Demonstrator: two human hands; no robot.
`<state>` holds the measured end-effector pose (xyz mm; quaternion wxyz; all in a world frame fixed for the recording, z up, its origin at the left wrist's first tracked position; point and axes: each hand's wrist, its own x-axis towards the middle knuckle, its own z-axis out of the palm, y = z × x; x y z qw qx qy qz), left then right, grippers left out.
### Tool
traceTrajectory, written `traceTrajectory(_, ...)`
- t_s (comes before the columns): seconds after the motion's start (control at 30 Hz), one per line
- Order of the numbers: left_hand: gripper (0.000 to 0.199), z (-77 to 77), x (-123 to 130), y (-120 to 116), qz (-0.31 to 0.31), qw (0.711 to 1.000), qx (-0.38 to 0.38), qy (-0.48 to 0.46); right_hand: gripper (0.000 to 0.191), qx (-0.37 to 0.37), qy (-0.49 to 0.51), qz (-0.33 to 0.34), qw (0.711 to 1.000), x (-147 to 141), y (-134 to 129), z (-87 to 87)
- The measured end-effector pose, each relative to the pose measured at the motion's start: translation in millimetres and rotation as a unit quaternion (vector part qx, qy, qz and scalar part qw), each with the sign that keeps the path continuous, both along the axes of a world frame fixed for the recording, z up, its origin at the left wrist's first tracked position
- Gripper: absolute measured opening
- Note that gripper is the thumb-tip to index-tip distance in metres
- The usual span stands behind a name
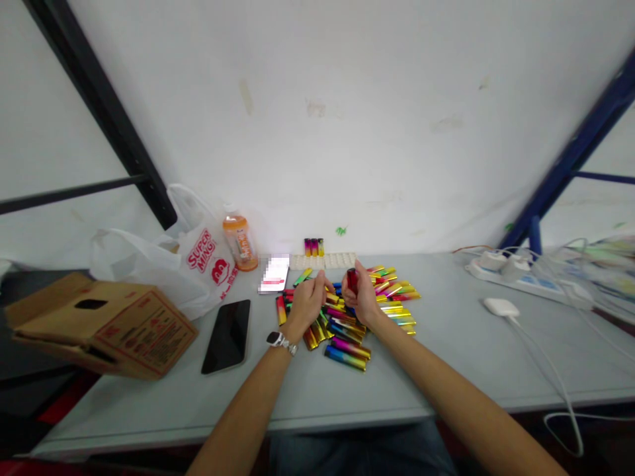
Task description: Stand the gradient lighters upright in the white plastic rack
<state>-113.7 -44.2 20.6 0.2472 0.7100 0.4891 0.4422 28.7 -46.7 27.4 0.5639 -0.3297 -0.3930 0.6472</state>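
Observation:
My right hand [364, 299] is wrapped round a dark red shiny tube [352, 280], held upright with its dark top end showing. Beside it, my left hand [308, 303] has its fingers curled together over the pile. Whatever those fingers may hold is hidden. Under and around both hands lies a heap of shiny metallic tubes [344, 357] in gold, red, pink, blue and green. Behind them, a white tray with a grid of holes [340, 260] rests near the wall. Three short purple-and-gold tubes [314, 247] stand upright at its left part.
To the left are a black phone [226, 336], a lit phone [274, 274], an orange drink bottle [240, 241], a white plastic bag [198, 264] and an open cardboard box [133, 330]. A power strip [530, 281] and a white charger with cable [501, 307] lie right.

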Motion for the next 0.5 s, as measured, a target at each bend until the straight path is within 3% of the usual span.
traceTrajectory(0.23, 0.069, 1.3, 1.4, -2.8, -0.018, 1.0, -0.012, -0.004, 0.046, -0.016, -0.062, -0.106, 0.992, -4.8, 2.1, -2.0)
traceTrajectory(0.5, 0.068, 1.7, 3.0, -4.1, -0.02, 0.999, -0.024, -0.008, 0.045, 0.017, -0.091, -0.117, 0.989, -3.8, 3.1, -6.5)
